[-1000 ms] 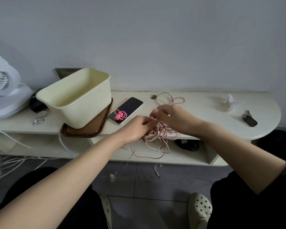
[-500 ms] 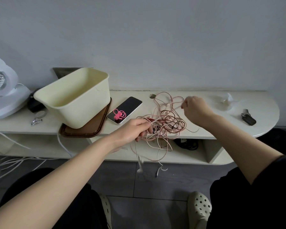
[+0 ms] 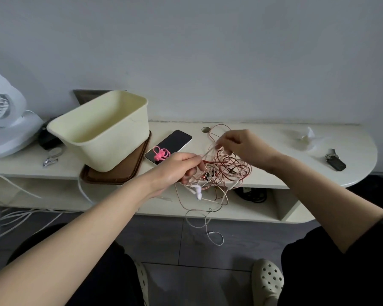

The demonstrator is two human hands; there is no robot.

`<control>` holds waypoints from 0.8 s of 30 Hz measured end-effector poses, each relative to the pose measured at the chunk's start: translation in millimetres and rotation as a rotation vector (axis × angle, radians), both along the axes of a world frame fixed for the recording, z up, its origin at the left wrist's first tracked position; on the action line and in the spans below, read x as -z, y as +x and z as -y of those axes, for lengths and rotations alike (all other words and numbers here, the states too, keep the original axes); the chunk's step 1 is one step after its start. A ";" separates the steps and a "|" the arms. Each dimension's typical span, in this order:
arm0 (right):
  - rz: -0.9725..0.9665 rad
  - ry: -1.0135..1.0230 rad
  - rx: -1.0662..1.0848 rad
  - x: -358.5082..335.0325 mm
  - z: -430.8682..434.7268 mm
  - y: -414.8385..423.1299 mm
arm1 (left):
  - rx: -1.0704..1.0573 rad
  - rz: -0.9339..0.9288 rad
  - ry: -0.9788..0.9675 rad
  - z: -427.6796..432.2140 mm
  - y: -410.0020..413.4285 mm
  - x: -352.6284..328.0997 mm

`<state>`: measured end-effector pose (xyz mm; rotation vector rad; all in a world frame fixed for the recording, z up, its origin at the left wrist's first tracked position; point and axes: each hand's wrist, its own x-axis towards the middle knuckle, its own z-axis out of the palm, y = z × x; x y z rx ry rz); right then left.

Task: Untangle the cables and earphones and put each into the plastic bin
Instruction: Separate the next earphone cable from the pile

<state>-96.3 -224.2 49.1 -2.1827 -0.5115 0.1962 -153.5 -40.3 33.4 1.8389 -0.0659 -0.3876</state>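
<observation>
A tangle of thin red, pink and white cables [image 3: 224, 167] lies at the front edge of the cream shelf [image 3: 274, 142], with loops hanging below it. A white earbud [image 3: 197, 191] dangles under my left hand [image 3: 181, 166], which grips a bunch of the strands at the tangle's left side. My right hand [image 3: 241, 143] pinches a pale strand above the tangle, and that strand runs taut down to my left hand. The cream plastic bin [image 3: 106, 131] stands to the left on a brown tray [image 3: 124, 173]; nothing shows inside it.
A phone [image 3: 170, 144] with a pink cable tie [image 3: 160, 153] lies between bin and tangle. A white fan [image 3: 2, 120] stands far left, a key fob [image 3: 335, 162] and crumpled tissue [image 3: 305, 138] at right. Black cable [image 3: 252, 194] sits on the lower shelf.
My right hand, which had pulled away to the right, has come back left and lifted a pale strand over the tangle. More cable has dropped below the shelf edge.
</observation>
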 end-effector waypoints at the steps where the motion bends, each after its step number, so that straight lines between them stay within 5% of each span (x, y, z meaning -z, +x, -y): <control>1: 0.037 -0.001 0.052 1.3 1.7 3.6 | -0.001 -0.015 -0.017 -1.1 0.7 1.9; 8: 0.155 -0.082 0.239 18.3 11.5 17.5 | 0.046 -0.134 0.052 -3.5 2.1 8.9; 15: 0.100 -0.242 0.105 29.1 6.5 9.1 | -0.117 -0.187 -0.631 -7.2 10.6 -12.1; 24: 0.153 -0.320 -0.171 26.9 -16.6 -21.6 | -0.331 -0.115 -0.789 -5.1 17.2 -8.2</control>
